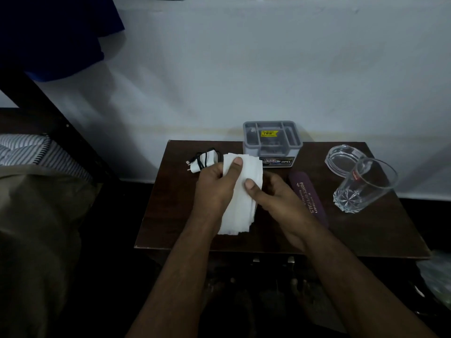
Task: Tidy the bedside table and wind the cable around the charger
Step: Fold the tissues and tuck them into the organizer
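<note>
Both hands hold a stack of white tissue papers [246, 206] above the middle of the dark wooden bedside table [170, 215]. My left hand [214, 186] grips the stack's left edge with the thumb on top. My right hand [275, 196] grips its right side, thumb pressed on the paper. A white charger [207, 160] with a black cable wound round it lies at the back left of the table, just behind my left hand.
A grey plastic organiser box [272, 142] stands at the table's back. A maroon spectacle case [308, 198] lies right of my hands. A glass ashtray [341, 159] and a clear tumbler [363, 186] stand at the right. A bed with a striped mattress [29, 152] is on the left.
</note>
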`<state>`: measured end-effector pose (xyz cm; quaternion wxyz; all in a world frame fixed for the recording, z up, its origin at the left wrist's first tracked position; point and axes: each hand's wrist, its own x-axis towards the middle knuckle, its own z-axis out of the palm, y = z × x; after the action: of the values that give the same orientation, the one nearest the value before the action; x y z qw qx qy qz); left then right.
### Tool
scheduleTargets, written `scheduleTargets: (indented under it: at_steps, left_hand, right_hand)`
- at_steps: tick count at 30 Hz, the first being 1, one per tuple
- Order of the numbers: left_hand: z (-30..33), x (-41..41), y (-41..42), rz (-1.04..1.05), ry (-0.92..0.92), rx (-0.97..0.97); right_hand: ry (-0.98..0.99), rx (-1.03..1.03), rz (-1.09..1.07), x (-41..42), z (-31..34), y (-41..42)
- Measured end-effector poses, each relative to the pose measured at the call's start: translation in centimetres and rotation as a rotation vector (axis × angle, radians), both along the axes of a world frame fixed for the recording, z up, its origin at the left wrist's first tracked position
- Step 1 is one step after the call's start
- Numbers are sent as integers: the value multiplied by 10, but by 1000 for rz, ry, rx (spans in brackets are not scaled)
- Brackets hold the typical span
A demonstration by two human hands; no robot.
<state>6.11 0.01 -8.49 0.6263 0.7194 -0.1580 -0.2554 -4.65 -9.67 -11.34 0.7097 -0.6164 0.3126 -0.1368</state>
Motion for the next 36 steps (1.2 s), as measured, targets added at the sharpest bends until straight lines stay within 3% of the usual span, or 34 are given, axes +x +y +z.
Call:
scheduleTargets:
  at_steps: [4,8,14,19,23,27,29,32,36]
  left_hand:
    - [-5,2,-8,-15,-50,-48]
    - [-5,11,-22,-53,-177,-7]
    - [-1,25,-51,86,-34,-104]
    - [-4,37,-68,0,-38,-170]
    - [-12,48,-79,47,-224,-133]
    - [-16,53,-89,161,-394,-167]
    - [-13,51,-92,71,-324,-298]
    - [-10,44,-97,-116,-74,-412]
    - [-7,44,-99,-136,146,-526]
  right_hand:
    - [-137,64,185,1,-6,-3]
    - [-82,-186,150,9,-9,-13]
    - [-21,-386,-111,30,6,-38]
    - [-98,-442,-298,40,11,-54]
    - [-153,-514,-604,49,16,-75]
    - [-290,-437,-802,58,15,-92]
    - [-308,-473,-790,65,13,-91]
    - [-240,-630,-742,79,11,-82]
    - [-237,-756,-611,92,10,-70]
